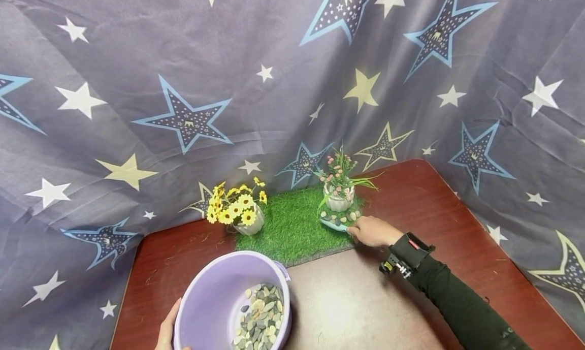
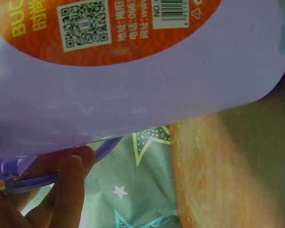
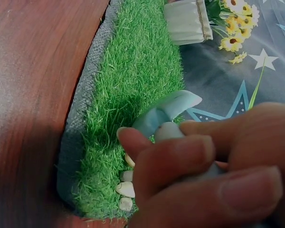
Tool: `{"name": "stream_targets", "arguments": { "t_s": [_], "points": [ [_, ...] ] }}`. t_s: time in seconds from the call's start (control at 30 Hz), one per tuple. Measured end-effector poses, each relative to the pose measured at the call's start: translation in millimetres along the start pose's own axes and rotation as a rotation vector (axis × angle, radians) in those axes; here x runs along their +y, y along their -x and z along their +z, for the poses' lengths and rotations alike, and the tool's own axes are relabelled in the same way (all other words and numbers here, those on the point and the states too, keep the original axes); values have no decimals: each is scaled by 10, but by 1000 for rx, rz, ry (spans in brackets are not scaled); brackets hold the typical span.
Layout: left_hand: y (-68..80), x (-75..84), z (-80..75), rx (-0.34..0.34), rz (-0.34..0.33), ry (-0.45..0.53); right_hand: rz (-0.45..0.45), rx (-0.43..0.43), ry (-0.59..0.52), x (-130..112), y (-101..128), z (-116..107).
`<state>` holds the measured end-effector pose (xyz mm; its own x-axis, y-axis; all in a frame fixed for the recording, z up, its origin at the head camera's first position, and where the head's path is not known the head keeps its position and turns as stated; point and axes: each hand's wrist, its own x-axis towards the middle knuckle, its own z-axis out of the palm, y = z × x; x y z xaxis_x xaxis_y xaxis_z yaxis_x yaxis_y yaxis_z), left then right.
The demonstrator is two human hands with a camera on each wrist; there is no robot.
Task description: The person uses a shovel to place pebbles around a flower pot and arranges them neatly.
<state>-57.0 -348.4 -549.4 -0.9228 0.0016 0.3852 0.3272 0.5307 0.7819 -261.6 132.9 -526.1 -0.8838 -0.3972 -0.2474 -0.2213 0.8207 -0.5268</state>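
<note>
In the head view my left hand [image 1: 167, 327] holds the left rim of a purple bucket [image 1: 205, 294]. Grey and cream pebbles [image 1: 262, 314] lie heaped toward the right side inside it. The left wrist view shows the fingers [image 2: 71, 185] curled at the bucket's rim and its handle [image 2: 33, 183]. My right hand [image 1: 372, 231] grips the handle of a small light-blue trowel [image 1: 335, 225]. Its blade [image 3: 166, 111] is low over the artificial grass, beside several pebbles [image 1: 340, 218] at the foot of a white pot [image 1: 339, 201] of pink flowers.
A green artificial turf mat [image 1: 292, 225] lies at the back of the reddish-brown table [image 1: 183, 256]. On its left stands a white pot [image 1: 251, 223] with yellow flowers [image 1: 235, 205]. A grey star-patterned curtain [image 1: 256, 101] hangs behind and around the table.
</note>
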Motion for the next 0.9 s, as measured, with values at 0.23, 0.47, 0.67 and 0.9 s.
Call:
{"name": "stream_targets", "arguments": {
  "t_s": [0.23, 0.47, 0.67, 0.9],
  "points": [
    [24, -6, 51, 24, 3, 46, 0, 28, 97, -26, 42, 52],
    [19, 9, 54, 0, -8, 48, 18, 94, 191, -88, 164, 121],
    [24, -22, 100, 34, -22, 126, 33, 142, 209, -99, 223, 172],
    [46, -345, 73, -3, 44, 77, 28, 209, 246, -79, 233, 229]
  ]
}}
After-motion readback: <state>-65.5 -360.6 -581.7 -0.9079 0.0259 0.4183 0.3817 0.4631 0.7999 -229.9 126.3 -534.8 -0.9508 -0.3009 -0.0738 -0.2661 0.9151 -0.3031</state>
